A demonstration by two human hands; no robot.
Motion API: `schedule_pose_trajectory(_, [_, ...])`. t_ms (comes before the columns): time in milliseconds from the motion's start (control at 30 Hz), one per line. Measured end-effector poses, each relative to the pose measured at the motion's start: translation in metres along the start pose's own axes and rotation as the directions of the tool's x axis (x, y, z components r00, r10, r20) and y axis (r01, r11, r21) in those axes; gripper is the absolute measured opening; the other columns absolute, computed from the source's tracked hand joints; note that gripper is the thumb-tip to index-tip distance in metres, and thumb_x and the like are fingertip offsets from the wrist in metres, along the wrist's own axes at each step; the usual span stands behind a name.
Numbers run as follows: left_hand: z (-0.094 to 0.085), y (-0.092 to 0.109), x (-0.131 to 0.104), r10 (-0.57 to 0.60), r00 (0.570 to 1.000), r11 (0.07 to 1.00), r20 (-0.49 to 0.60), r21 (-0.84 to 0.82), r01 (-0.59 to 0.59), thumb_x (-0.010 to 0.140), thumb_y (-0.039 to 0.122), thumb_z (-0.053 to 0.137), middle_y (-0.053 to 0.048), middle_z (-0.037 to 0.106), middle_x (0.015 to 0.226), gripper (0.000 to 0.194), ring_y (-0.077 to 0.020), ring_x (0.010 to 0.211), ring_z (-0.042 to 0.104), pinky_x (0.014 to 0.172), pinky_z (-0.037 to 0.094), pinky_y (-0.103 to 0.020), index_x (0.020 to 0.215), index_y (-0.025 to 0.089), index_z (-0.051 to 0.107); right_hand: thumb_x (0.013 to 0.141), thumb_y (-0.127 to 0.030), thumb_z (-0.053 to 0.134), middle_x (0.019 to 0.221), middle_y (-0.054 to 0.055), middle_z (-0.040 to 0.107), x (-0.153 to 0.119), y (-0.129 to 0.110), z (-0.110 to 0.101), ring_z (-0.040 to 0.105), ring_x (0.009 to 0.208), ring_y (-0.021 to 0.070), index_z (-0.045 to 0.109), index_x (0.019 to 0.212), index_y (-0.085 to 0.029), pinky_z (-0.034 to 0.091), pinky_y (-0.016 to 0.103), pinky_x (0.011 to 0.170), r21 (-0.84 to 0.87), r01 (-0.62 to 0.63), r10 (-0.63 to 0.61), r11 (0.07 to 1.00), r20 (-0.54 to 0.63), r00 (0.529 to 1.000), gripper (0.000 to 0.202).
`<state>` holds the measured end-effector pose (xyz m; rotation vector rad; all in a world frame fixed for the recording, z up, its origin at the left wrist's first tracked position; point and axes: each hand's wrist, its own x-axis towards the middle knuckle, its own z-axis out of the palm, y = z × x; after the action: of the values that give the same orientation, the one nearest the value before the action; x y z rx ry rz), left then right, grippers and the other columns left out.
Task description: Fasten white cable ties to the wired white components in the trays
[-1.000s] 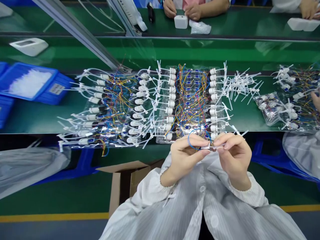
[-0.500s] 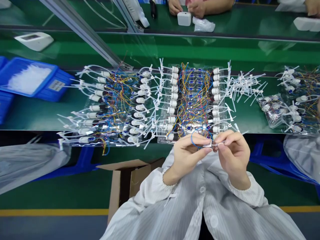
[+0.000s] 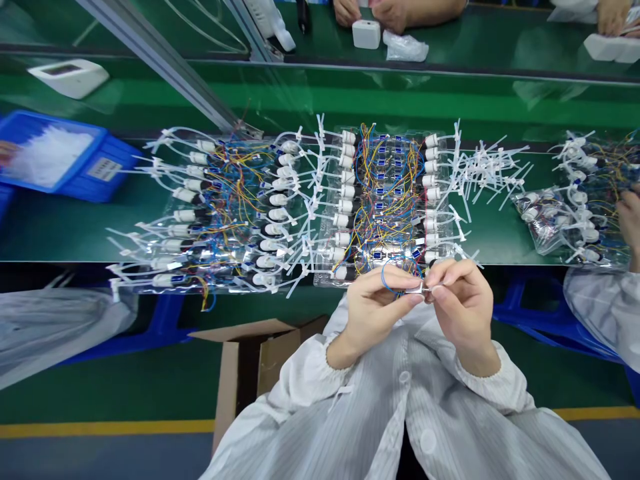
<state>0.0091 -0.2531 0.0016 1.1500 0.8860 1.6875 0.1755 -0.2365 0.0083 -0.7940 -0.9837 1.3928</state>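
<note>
My left hand (image 3: 379, 301) pinches a small silvery part (image 3: 414, 290) between thumb and fingers, just past the front edge of the bench. A thin blue wire (image 3: 384, 277) loops up from this part. My right hand (image 3: 463, 303) is closed in a pinch at the part's right end, where a thin pin-like piece shows; what lies between those fingertips is too small to name. Directly beyond both hands lies a clear plastic tray (image 3: 323, 281) with rows of white cylindrical parts (image 3: 345, 221), coloured wires (image 3: 367, 217) and white cable ties (image 3: 460, 233).
Left of it is a second wired set (image 3: 225, 220). Loose cable ties (image 3: 493, 167) and a bag of parts (image 3: 540, 217) lie to the right. A blue bin (image 3: 103, 167) holds white pieces. An open carton (image 3: 227, 387) stands below. Co-workers' hands (image 3: 631, 217) show at right, far side and left.
My right hand has shifted slightly left, closer to my left hand, which stays put. A co-worker's hand has appeared at the right edge, and another at the blue bin.
</note>
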Motion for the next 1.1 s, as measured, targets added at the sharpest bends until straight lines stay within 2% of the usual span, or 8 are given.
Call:
schedule_pose_trajectory(167, [0.0, 0.005, 0.003, 0.008, 1.0, 0.991, -0.001, 0.132, -0.008, 0.089, 0.041, 0.115, -0.008, 0.091, 0.084, 0.018, -0.0238, 0.073, 0.086, 0.072, 0.072, -0.035, 0.1, 0.032, 0.104, 0.091, -0.033, 0.109, 0.086, -0.001, 0.08, 0.0, 0.002, -0.001, 0.071, 0.066, 0.0165, 0.076, 0.091, -0.029, 0.063, 0.027, 0.06, -0.022, 0.037, -0.038, 0.999, -0.017, 0.999, 0.033])
schedule_pose_trajectory(367, [-0.003, 0.008, 0.002, 0.141, 0.99, 0.957, 0.014, 0.254, -0.14, 0.096, 0.029, 0.109, -0.005, 0.094, 0.088, 0.017, -0.024, 0.073, 0.089, 0.07, 0.074, -0.033, 0.11, 0.035, 0.103, 0.09, -0.025, 0.108, 0.086, -0.002, 0.081, 0.0, 0.009, -0.002, 0.075, 0.069, 0.0188, 0.079, 0.089, -0.03, 0.067, 0.03, 0.061, -0.05, 0.11, -0.11, 0.993, 0.0, 0.994, 0.03])
schedule_pose_trajectory(600, [-0.005, 0.014, 0.006, 0.232, 0.964, 0.896, 0.127, 0.358, -0.262, 0.1, 0.015, 0.103, -0.005, 0.097, 0.096, 0.019, -0.0208, 0.08, 0.092, 0.077, 0.073, -0.028, 0.113, 0.028, 0.097, 0.094, -0.026, 0.105, 0.083, -0.002, 0.079, 0.002, 0.014, -0.002, 0.073, 0.067, 0.018, 0.072, 0.088, -0.029, 0.063, 0.029, 0.059, -0.039, 0.178, -0.179, 0.983, -0.024, 0.984, 0.033])
schedule_pose_trajectory(733, [-0.008, 0.017, 0.01, 0.288, 0.937, 0.838, 0.198, 0.421, -0.347, 0.104, 0.016, 0.099, -0.005, 0.096, 0.094, 0.012, -0.02, 0.079, 0.092, 0.077, 0.074, -0.026, 0.111, 0.023, 0.093, 0.095, -0.035, 0.105, 0.082, -0.001, 0.078, 0.002, 0.016, -0.002, 0.073, 0.067, 0.0202, 0.068, 0.083, -0.03, 0.064, 0.031, 0.056, -0.14, 0.214, -0.221, 0.967, -0.035, 0.975, 0.039])
schedule_pose_trajectory(933, [-0.011, 0.012, 0.013, 0.326, 0.917, 0.825, 0.229, 0.405, -0.394, 0.1, 0.012, 0.101, -0.007, 0.096, 0.098, 0.017, -0.0202, 0.078, 0.093, 0.075, 0.076, -0.024, 0.112, 0.021, 0.094, 0.1, -0.037, 0.099, 0.083, 0.0, 0.081, 0.0, 0.016, -0.007, 0.078, 0.07, 0.0238, 0.067, 0.081, -0.032, 0.071, 0.041, 0.065, -0.279, 0.27, -0.281, 0.921, 0.002, 0.96, 0.038])
schedule_pose_trajectory(1100, [-0.01, 0.0, 0.016, 0.361, 0.905, 0.876, 0.226, 0.251, -0.413, 0.099, 0.02, 0.104, -0.006, 0.095, 0.091, 0.02, -0.0241, 0.072, 0.091, 0.065, 0.076, -0.031, 0.117, 0.026, 0.096, 0.098, -0.045, 0.1, 0.084, 0.001, 0.085, 0.002, 0.006, -0.018, 0.083, 0.07, 0.0262, 0.071, 0.084, -0.034, 0.072, 0.045, 0.062, -0.312, 0.207, -0.191, 0.927, 0.081, 0.978, 0.034])
